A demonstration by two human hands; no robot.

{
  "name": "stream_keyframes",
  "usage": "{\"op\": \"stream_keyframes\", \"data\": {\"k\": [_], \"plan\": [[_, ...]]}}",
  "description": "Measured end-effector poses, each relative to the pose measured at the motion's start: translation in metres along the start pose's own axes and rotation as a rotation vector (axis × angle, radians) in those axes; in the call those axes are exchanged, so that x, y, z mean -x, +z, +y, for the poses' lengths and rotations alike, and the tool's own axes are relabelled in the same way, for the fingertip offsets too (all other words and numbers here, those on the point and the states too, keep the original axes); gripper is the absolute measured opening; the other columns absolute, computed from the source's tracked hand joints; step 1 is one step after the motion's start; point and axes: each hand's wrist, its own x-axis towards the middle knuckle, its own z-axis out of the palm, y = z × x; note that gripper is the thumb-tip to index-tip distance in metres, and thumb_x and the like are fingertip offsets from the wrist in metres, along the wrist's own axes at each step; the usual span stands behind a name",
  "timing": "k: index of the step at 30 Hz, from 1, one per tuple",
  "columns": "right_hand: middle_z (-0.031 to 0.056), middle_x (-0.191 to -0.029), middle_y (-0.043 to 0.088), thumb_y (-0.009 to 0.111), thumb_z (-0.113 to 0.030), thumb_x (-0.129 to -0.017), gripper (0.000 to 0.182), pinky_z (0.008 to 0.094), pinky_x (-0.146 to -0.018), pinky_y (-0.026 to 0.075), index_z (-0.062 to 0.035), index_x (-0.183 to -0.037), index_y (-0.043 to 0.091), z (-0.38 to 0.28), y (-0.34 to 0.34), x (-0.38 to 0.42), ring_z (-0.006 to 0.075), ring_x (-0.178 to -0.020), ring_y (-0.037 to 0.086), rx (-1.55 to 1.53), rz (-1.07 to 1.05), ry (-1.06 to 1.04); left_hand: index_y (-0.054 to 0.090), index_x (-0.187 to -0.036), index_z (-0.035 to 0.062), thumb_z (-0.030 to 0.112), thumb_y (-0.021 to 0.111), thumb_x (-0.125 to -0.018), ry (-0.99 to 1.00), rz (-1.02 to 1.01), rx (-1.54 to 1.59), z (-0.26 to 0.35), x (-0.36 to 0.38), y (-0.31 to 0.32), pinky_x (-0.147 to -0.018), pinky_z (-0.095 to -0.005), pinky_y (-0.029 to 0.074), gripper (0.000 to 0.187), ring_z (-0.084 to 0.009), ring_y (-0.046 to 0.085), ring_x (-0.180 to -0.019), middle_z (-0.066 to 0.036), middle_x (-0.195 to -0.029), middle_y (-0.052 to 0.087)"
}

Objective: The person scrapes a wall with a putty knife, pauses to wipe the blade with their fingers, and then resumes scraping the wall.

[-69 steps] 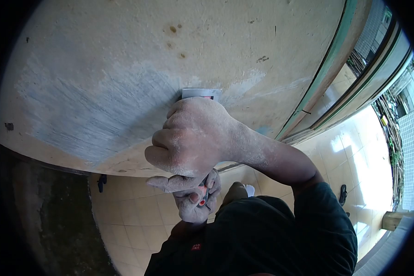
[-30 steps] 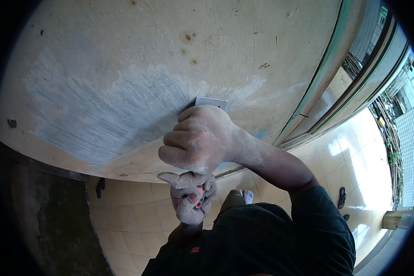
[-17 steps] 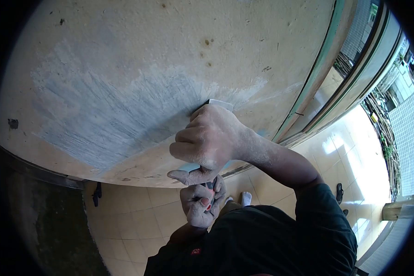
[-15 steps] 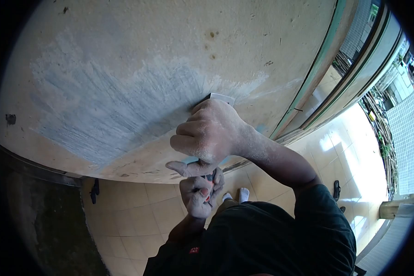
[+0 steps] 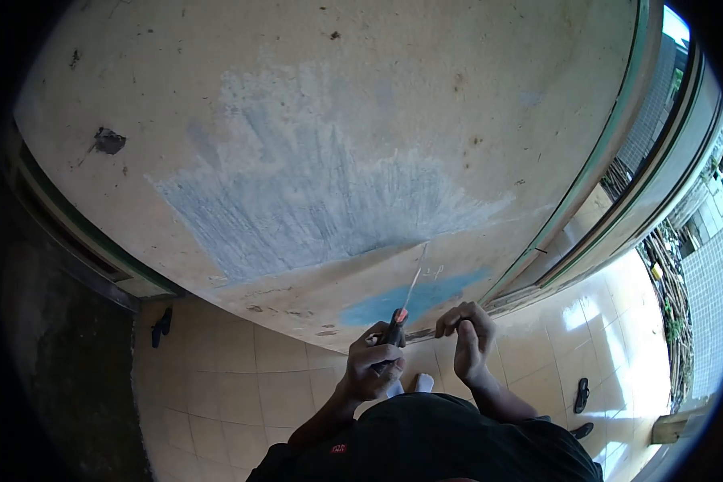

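Note:
My left hand (image 5: 371, 368) is wrapped round a dark tool (image 5: 397, 328) with a red part near its top. A thin pale strip (image 5: 413, 287) rises from the tool in front of the wall; whether it is a blade seen edge-on is unclear. To the right, my right hand (image 5: 470, 341) is raised with curled fingers, apart from the wall and the tool. Anything inside its fingers is hidden. Pale scraped streaks cover a grey-blue patch (image 5: 297, 201) on the beige wall (image 5: 394, 72), above a brighter blue patch (image 5: 414, 299).
A green-edged frame (image 5: 574, 189) borders the wall at the right. Tiled floor (image 5: 225, 377) lies below, with dark footwear (image 5: 162, 327) at the left and sandals (image 5: 582, 395) at the right. Stacked sticks (image 5: 671, 309) stand outside.
My right hand has come down and right, away from the wall, where a flat blade showed beside it. My left hand has moved slightly right with its tool. The camera view has shifted.

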Motion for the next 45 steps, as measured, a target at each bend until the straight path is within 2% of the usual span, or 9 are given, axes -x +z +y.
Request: {"op": "stream_keyframes", "data": {"k": [3, 7, 12, 17, 21, 33, 42, 44, 45], "plan": [[0.0168, -0.119, 0.052, 0.052, -0.032, -0.093, 0.053, 0.0356, -0.094, 0.04, 0.0051, -0.129, 0.039, 0.004, 0.019, 0.009, 0.024, -0.11, 0.052, 0.081, -0.114, 0.295, 0.059, -0.086, 0.0032, 0.008, 0.064, -0.076, 0.042, -0.135, -0.229, 0.006, -0.002, 0.006, -0.07, -0.0384, 0.048, 0.012, -0.0315, 0.058, -0.086, -0.02, -0.09, 0.057], [0.0143, -0.118, 0.054, 0.046, -0.028, -0.097, 0.045, 0.0355, -0.094, 0.04, 0.0042, -0.129, 0.041, 0.01, 0.033, 0.03, 0.0193, -0.11, 0.051, -0.192, -0.106, 0.466, 0.031, -0.11, 0.0056, -0.003, 0.069, -0.074, 0.12, -0.236, -0.246, -0.004, 0.006, 0.023, -0.077, -0.0428, 0.05, 0.053, -0.0405, 0.057, -0.097, -0.028, -0.123, 0.043], [0.0105, -0.098, 0.063, 0.047, -0.024, -0.097, 0.035, 0.0287, -0.077, 0.046, 0.0052, -0.115, 0.053, 0.004, 0.026, 0.033, 0.0135, -0.087, 0.058, -0.034, -0.086, 0.658, 0.022, -0.119, 0.0022, -0.002, 0.068, -0.077, 0.078, -0.264, -0.216, -0.006, 0.007, 0.014, -0.081, -0.0411, 0.05, 0.062, -0.0364, 0.057, -0.103, -0.032, -0.128, 0.037], [0.0081, -0.075, 0.062, 0.051, -0.015, -0.095, 0.021, 0.0259, -0.056, 0.047, 0.0049, -0.099, 0.057, 0.002, 0.039, 0.031, 0.0127, -0.062, 0.058, -0.109, 0.164, 0.477, 0.036, -0.119, -0.0046, 0.012, 0.066, -0.084, 0.048, -0.173, -0.384, -0.011, 0.017, -0.003, -0.075, -0.0352, 0.052, 0.049, -0.0326, 0.061, -0.095, -0.026, -0.121, 0.045], [0.0058, -0.069, 0.053, 0.049, -0.011, -0.095, 0.02, 0.0243, -0.046, 0.042, 0.002, -0.11, 0.049, 0.01, 0.013, 0.044, 0.0114, -0.048, 0.051, -0.099, 0.226, 0.496, 0.045, -0.116, 0.0004, 0.012, 0.063, -0.087, -0.12, -0.049, -0.36, -0.013, 0.023, -0.013, -0.043, -0.0303, 0.04, 0.035, -0.0188, 0.053, -0.043, -0.007, -0.053, 0.051], [0.0133, -0.108, 0.051, 0.046, -0.009, -0.095, 0.068, 0.0204, -0.055, 0.038, -0.0066, -0.148, 0.003, -0.014, -0.003, 0.058, 0.0079, -0.066, 0.046, -0.123, -0.055, 0.295, 0.06, -0.094, 0.0048, -0.001, 0.069, -0.075, 0.333, -0.345, -0.485, 0.028, -0.045, -0.029, -0.044, -0.0262, 0.044, 0.021, -0.0146, 0.055, -0.055, -0.006, -0.073, 0.053], [0.0037, -0.085, 0.055, 0.043, -0.012, -0.096, 0.05, 0.0191, -0.043, 0.032, -0.0021, -0.143, 0.027, 0.0, -0.007, 0.047, 0.0041, -0.05, 0.041, -0.096, -0.197, 0.207, 0.054, -0.101, 0.0155, 0.012, 0.065, -0.075, 1.024, -0.412, -0.666, 0.074, -0.099, -0.003, -0.05, -0.0245, 0.044, 0.029, -0.013, 0.052, -0.06, -0.001, -0.073, 0.045], [0.0016, -0.072, 0.054, 0.053, -0.025, -0.091, 0.027, 0.0216, -0.046, 0.036, -0.0006, -0.103, 0.049, -0.002, -0.002, 0.047, 0.0081, -0.052, 0.049, -0.028, -0.089, 0.33, 0.051, -0.103, 0.016, 0.015, 0.064, -0.077, 1.01, -0.473, -0.682, 0.072, -0.109, 0.006, -0.056, -0.0273, 0.045, 0.029, -0.0151, 0.054, -0.064, -0.001, -0.074, 0.047], [0.0026, -0.068, 0.053, 0.053, -0.023, -0.091, 0.026, 0.0216, -0.042, 0.033, 0.0002, -0.103, 0.051, 0.007, 0.002, 0.05, 0.0071, -0.048, 0.046, 0.069, -0.001, 0.227, 0.047, -0.104, 0.0166, 0.018, 0.062, -0.079, 0.998, -0.54, -0.708, 0.07, -0.114, 0.015, -0.062, -0.0301, 0.046, 0.029, -0.0171, 0.056, -0.067, -0.002, -0.075, 0.049]]}}
